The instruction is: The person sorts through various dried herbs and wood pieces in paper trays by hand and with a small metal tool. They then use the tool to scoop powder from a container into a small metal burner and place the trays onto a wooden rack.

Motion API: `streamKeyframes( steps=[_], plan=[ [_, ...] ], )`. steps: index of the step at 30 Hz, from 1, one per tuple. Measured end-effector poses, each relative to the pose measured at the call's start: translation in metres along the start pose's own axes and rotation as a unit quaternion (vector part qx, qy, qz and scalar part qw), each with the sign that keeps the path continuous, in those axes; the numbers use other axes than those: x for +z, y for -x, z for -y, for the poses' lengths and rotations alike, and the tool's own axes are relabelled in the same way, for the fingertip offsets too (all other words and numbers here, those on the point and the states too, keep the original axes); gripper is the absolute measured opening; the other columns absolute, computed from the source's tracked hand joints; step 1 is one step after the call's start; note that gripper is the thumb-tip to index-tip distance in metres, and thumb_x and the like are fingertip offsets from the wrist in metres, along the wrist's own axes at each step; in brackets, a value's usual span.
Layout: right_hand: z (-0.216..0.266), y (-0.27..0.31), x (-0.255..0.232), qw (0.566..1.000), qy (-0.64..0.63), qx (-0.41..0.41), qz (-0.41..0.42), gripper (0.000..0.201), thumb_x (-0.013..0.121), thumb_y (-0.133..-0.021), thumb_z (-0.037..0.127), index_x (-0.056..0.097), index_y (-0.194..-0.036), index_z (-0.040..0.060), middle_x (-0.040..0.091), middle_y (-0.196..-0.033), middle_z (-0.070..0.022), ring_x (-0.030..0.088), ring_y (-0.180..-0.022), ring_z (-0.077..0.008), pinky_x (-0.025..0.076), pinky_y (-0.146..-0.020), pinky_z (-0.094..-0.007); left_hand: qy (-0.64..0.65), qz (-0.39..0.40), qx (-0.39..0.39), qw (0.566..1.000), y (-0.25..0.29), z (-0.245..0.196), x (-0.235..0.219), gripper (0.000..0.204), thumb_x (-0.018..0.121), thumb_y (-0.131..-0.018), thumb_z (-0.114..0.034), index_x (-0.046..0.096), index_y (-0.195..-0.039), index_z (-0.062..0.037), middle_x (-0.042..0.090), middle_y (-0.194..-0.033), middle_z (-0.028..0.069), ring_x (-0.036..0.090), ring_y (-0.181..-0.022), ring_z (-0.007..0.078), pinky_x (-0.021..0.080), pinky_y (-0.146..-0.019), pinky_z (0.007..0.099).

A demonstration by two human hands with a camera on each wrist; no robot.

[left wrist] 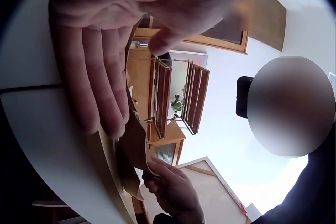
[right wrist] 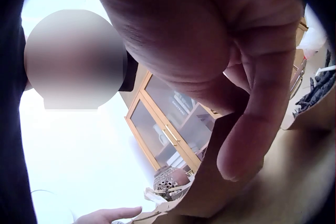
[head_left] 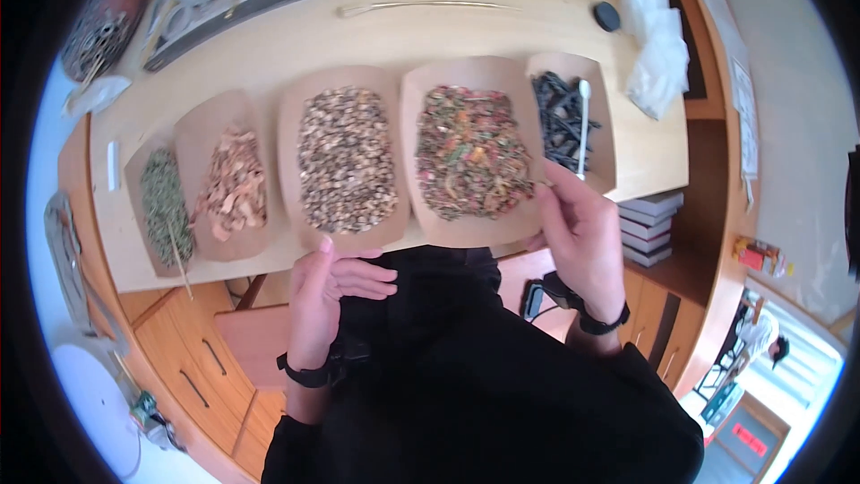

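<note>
My right hand (head_left: 587,229) pinches the near right rim of a brown paper tray (head_left: 430,231) filled with mixed red, green and tan dried plant bits (head_left: 473,148). In the right wrist view, thumb and fingers (right wrist: 239,153) lie on either side of that tray's wall. My left hand (head_left: 327,291), fingers extended, is at the near edge of the neighbouring paper tray (head_left: 291,152), which holds speckled brown-and-cream pieces (head_left: 348,161). Left of it stand a tray of pinkish-brown flakes (head_left: 235,184) and one of grey-green dried herb (head_left: 166,202). Black strips (head_left: 560,121) fill the rightmost tray.
A white spoon (head_left: 584,125) lies in the rightmost tray, a thin stick (head_left: 179,255) in the leftmost. Behind the trays are a long brass-coloured tool (head_left: 421,6), a black round lid (head_left: 606,17) and white bags (head_left: 658,63). Stacked boxes (head_left: 647,229) stand at right.
</note>
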State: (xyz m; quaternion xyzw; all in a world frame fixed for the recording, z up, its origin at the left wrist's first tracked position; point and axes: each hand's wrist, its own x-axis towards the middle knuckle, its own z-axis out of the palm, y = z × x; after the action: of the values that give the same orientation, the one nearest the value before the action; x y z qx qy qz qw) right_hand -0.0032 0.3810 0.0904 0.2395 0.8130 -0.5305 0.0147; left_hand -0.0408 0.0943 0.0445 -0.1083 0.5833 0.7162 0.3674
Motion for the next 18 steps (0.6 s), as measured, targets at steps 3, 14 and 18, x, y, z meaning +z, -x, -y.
streamKeyframes(
  steps=[3, 14, 18],
  plan=[
    [0.012, -0.005, 0.005, 1.000, 0.027, -0.015, 0.004, 0.031, 0.061, -0.098, 0.004, 0.061, -0.128, -0.0065, 0.071, -0.078, -0.0162, 0.073, -0.061, -0.0190, 0.055, -0.055, -0.0287, 0.029, -0.057, 0.011, 0.998, -0.008, 0.005, 0.005, 0.061, 0.035, -0.108, -0.038, 0.062, -0.101, 0.0171, 0.072, -0.082, 0.0285, 0.074, -0.069, 0.0363, 0.063, -0.067, 0.0408],
    [0.010, -0.001, -0.003, 0.990, 0.122, -0.042, -0.062, 0.030, 0.075, -0.090, 0.011, 0.070, -0.118, -0.0009, 0.069, -0.070, -0.0103, 0.065, -0.057, -0.0138, 0.049, -0.053, -0.0272, 0.025, -0.115, 0.080, 0.990, -0.004, 0.018, -0.001, 0.050, 0.040, -0.107, -0.029, 0.062, -0.100, 0.0164, 0.072, -0.081, 0.0293, 0.074, -0.071, 0.0376, 0.063, -0.068, 0.0420],
    [0.016, 0.003, -0.011, 0.985, 0.129, -0.089, -0.077, 0.029, 0.076, -0.089, 0.007, 0.072, -0.117, 0.0028, 0.067, -0.073, -0.0059, 0.060, -0.057, -0.0086, 0.048, -0.054, -0.0230, 0.000, -0.149, 0.104, 0.983, -0.005, 0.024, 0.003, 0.053, 0.039, -0.107, -0.029, 0.065, -0.095, 0.0150, 0.072, -0.080, 0.0278, 0.074, -0.070, 0.0364, 0.062, -0.069, 0.0407]
  ],
)
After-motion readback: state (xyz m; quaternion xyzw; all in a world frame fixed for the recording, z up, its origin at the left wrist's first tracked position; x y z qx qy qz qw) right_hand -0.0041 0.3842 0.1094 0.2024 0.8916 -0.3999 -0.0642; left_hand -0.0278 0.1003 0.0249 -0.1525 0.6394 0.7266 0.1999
